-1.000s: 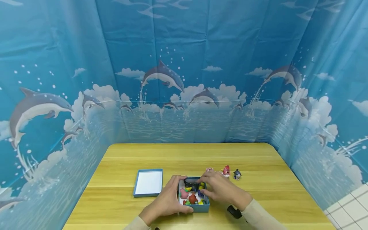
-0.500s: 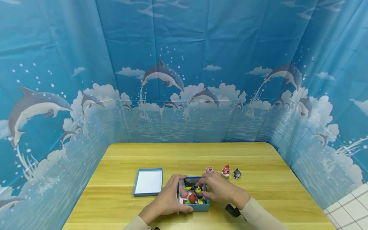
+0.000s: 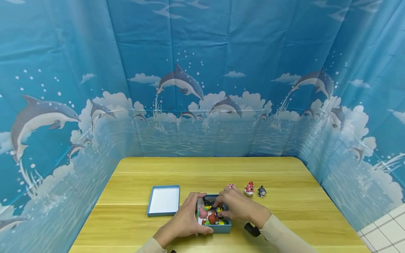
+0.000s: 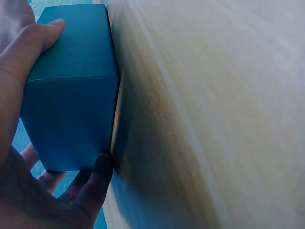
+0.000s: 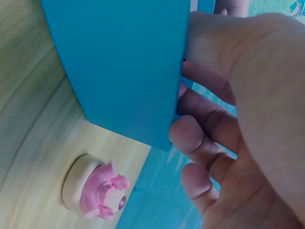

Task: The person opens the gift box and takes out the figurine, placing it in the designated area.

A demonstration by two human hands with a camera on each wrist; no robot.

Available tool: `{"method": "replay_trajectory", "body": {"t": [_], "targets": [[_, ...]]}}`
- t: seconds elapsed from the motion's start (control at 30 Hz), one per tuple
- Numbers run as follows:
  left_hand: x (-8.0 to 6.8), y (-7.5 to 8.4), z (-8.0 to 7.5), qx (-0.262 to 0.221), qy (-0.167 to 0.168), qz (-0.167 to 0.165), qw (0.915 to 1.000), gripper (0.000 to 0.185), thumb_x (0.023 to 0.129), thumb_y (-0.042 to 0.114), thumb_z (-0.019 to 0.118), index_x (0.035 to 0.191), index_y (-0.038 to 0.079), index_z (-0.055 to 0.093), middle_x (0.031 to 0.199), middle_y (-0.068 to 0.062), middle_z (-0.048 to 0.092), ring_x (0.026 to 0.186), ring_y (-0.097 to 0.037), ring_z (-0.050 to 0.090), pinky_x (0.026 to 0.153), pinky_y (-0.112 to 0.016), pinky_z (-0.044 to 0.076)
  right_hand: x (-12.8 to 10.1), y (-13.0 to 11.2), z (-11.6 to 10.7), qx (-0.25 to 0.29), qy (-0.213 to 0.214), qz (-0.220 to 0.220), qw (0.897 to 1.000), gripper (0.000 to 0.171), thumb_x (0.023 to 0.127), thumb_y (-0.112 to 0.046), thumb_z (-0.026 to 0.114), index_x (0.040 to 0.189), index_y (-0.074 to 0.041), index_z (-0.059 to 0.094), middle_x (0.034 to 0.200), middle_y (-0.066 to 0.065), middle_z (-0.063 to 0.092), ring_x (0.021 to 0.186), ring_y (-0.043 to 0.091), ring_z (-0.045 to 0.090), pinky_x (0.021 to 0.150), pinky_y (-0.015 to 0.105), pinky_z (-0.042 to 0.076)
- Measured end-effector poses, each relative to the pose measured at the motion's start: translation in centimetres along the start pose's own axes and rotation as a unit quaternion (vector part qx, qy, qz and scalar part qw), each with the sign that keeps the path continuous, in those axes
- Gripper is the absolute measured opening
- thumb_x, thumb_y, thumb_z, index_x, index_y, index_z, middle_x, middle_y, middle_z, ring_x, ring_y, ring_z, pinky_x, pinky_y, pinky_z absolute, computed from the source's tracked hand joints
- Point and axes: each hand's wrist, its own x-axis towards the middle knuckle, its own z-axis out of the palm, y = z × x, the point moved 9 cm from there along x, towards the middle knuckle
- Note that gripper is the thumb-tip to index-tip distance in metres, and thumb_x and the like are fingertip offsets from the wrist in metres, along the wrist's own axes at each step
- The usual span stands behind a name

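Blue box (image 3: 213, 227) of small toys: lid (image 3: 164, 200) just left, three figurines (image 3: 249, 189) behind. Left hand (image 3: 183, 221) grasps box side; right hand (image 3: 237, 208) curled inside, pinching toy.

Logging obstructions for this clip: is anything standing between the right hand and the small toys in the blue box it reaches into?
Nothing visible does. The blue box is open-topped, its lid lying apart to the left. The right hand already has its fingers down among the toys; whether it grips one cannot be told. The left hand holds the box's left side.
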Motion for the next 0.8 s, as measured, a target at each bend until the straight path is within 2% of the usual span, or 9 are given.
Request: {"method": "replay_trajectory", "body": {"t": [0.1,0.47,0.57,0.67,0.8], "targets": [[0.01,0.09,-0.03,0.001,0.0,0.0,1.0,0.12,0.077,0.07,0.103,0.173,0.027,0.044,0.166,-0.001,0.054,0.14,-0.022,0.061,0.116,-0.055,0.059,0.05,0.01,-0.03,0.004,-0.001,0.0,1.0,0.019,0.096,-0.022,0.099,0.113,-0.027,0.09,0.111,-0.017,0.086,0.099,0.003,0.058,0.096,0.04,0.044],[-0.13,0.12,0.02,0.002,-0.003,-0.004,1.0,0.123,0.078,0.071,0.103,0.175,0.024,0.042,0.17,-0.004,0.052,0.147,-0.028,0.061,0.118,-0.059,0.06,-0.1,0.03,0.0,0.023,0.014,-0.011,1.0,0.018,0.099,-0.017,0.096,0.113,-0.027,0.09,0.111,-0.016,0.086,0.099,0.006,0.062,0.096,0.041,0.043],[-0.15,0.13,0.04,0.003,-0.002,-0.002,1.0,0.123,0.078,0.07,0.103,0.174,0.024,0.043,0.171,-0.005,0.052,0.147,-0.029,0.062,0.118,-0.06,0.06,-0.2,0.04,-0.02,0.025,0.017,-0.013,0.999,0.019,0.099,-0.016,0.095,0.113,-0.027,0.09,0.111,-0.016,0.085,0.102,0.007,0.067,0.099,0.047,0.047],[-0.13,0.12,0.07,0.005,-0.001,-0.001,1.0,0.122,0.078,0.07,0.103,0.174,0.025,0.043,0.17,-0.004,0.053,0.147,-0.029,0.062,0.118,-0.059,0.06,-0.32,0.07,-0.03,0.03,0.015,-0.012,0.999,0.019,0.1,-0.015,0.094,0.115,-0.027,0.089,0.112,-0.015,0.084,0.106,0.009,0.072,0.107,0.057,0.052],[-0.05,0.17,0.1,0.003,0.0,0.001,1.0,0.121,0.078,0.07,0.103,0.174,0.027,0.043,0.17,-0.003,0.053,0.146,-0.028,0.062,0.118,-0.058,0.06,-0.48,0.07,-0.31,0.037,0.019,-0.015,0.999,0.02,0.1,-0.013,0.093,0.116,-0.026,0.089,0.112,-0.012,0.083,0.105,0.011,0.074,0.11,0.065,0.054]]}}
